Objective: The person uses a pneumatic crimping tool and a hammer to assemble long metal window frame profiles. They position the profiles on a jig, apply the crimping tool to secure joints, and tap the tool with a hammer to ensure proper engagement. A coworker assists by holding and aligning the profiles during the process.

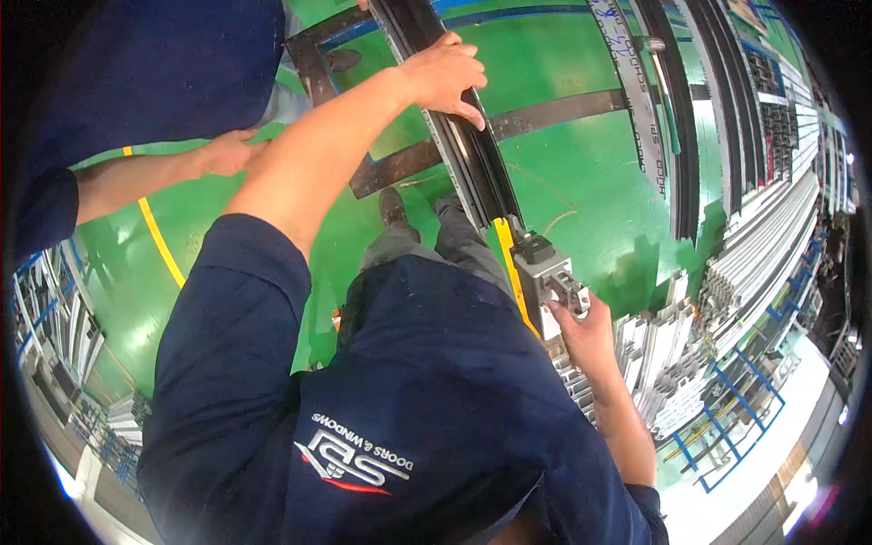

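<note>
Lying beneath gripping left hand, profile ends by device clasped in right hand

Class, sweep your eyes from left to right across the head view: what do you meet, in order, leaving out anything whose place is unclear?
Yellow floor line → co-worker's hand → person's left hand → person's right hand → green-handled tool → stacked pale profiles.

One grey device, one hammer
</note>
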